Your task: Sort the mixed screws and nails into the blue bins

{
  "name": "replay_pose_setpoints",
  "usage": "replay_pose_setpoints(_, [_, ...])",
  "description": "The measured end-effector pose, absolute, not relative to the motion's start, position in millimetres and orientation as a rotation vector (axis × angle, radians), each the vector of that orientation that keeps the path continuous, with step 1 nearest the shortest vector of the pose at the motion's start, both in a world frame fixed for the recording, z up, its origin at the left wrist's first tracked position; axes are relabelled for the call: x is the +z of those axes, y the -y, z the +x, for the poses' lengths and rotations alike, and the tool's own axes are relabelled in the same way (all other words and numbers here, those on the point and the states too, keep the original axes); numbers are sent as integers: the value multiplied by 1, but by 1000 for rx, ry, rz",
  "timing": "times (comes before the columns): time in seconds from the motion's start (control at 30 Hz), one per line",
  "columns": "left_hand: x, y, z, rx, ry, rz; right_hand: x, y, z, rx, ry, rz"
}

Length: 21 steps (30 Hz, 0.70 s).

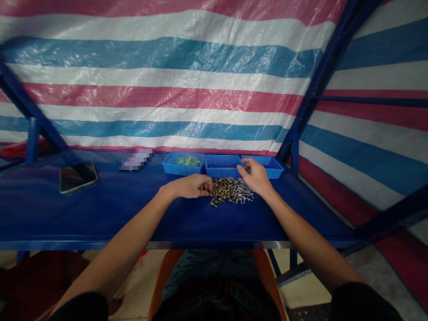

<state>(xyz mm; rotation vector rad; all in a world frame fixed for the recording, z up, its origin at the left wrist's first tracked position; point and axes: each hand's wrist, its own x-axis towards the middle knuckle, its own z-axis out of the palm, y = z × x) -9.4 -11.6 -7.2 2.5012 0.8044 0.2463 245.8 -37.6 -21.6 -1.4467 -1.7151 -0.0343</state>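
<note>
A heap of small brass-coloured screw-like pieces (223,189) lies on the blue table, and silver rivet-like pins (243,189) are spread against its right side. At the heap's left edge is my left hand (195,185), its fingers curled in and touching the pieces; what is between the fingertips is hidden. My right hand (257,176) hovers over the right end of the pins, before the bins. Its thumb and forefinger are apart, with nothing visible between them. Behind the heap stands the middle blue bin (223,172), with a few small pieces on its bottom.
The left blue bin (182,169) holds pale green plastic-looking pieces. My right hand partly covers the right blue bin (274,173). A dark-screened phone (78,177) and a pixelated pale item (136,159) lie to the left. Striped sheeting (174,98) and blue frame posts (294,154) enclose the table.
</note>
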Motion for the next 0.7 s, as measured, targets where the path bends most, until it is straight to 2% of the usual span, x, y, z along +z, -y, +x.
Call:
replay_pose_setpoints(0.2, [0,11,-8,442,-792,2512,-27,45,224,-12,1913,-1305])
replay_pose_setpoints(0.47, [3,14,1,813,-714,2204,-30,64,203,-54,2085,-1063])
replay_pose_setpoints(0.7, [-8,22,14,730,-529,1976,-29,74,190,-73,2131,-961])
